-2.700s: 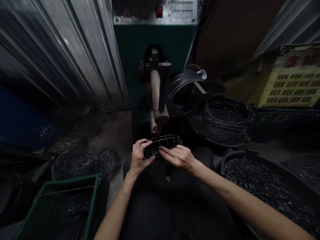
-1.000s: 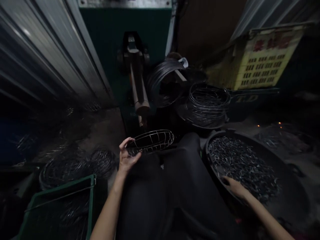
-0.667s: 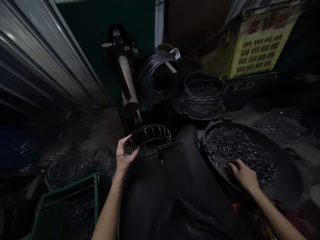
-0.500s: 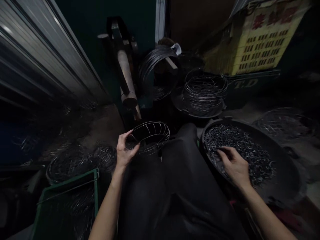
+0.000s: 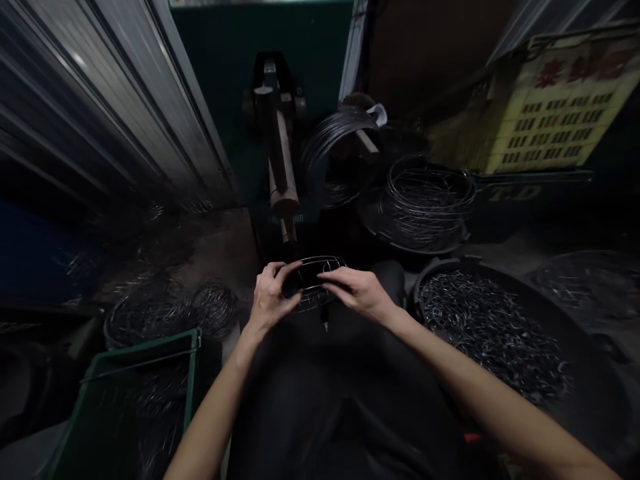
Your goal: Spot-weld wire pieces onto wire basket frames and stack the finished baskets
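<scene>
A round wire frame [image 5: 314, 259], made of thin rings joined by short cross wires, sits above my lap in front of the machine. My left hand [image 5: 270, 297] grips its left side between thumb and fingers. On the frame's right side, my right hand [image 5: 357, 290] is closed in a pinch with its fingertips at the rings. A small bent wire piece [image 5: 327, 268] shows at those fingertips, though dim. To the right lies a wide dark pan [image 5: 595, 393] holding a heap of small bent wire pieces [image 5: 490, 333].
A green machine [image 5: 320, 40] with a cylindrical arm [image 5: 283, 173] stands ahead. Wire coils [image 5: 340, 133] hang beside it, and more wire hoops [image 5: 430, 193] lie behind the pan. A green crate [image 5: 145, 350] is at lower left, a yellow crate [image 5: 555, 120] at upper right.
My right hand has moved left from the pan of wire pieces to the wire frame. My left hand keeps hold of the frame. The camera view has shifted slightly.
</scene>
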Motion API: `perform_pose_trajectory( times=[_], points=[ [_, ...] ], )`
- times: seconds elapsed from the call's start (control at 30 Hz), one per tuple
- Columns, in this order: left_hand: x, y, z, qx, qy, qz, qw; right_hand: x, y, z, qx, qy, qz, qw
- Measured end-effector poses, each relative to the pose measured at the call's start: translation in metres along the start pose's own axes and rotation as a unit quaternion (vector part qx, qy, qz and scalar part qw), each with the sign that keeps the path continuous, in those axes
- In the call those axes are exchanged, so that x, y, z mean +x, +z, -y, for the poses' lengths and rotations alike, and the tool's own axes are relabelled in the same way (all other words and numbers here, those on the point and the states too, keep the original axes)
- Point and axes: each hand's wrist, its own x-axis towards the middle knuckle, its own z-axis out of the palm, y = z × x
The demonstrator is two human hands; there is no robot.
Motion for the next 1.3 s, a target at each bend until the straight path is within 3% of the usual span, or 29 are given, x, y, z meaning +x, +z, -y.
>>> perform_pose_trajectory(
  times=[0.1,0.17,0.4,0.6,1.1,1.3],
  points=[
    [-0.002,-0.005,-0.002,-0.020,-0.009,0.003,1.000,0.014,0.011,-0.004,-0.187,-0.087,0.048,0.977],
    [-0.004,-0.009,-0.001,-0.046,-0.015,-0.005,0.999,0.015,0.017,-0.007,-0.253,-0.137,0.063,0.956],
    [-0.010,-0.009,0.011,-0.077,-0.008,-0.032,0.996,0.026,0.020,-0.011,-0.256,-0.257,-0.013,0.932],
    [-0.008,-0.011,0.016,-0.087,0.009,-0.030,0.996,0.034,0.017,-0.020,-0.269,-0.325,-0.030,0.906],
    [0.004,-0.003,0.031,-0.076,0.030,-0.099,0.992,0.048,0.019,-0.016,-0.355,-0.364,-0.086,0.857],
    [0.013,0.002,0.040,-0.067,0.027,-0.093,0.993,0.054,0.023,-0.022,-0.366,-0.365,-0.094,0.851]
  ],
)
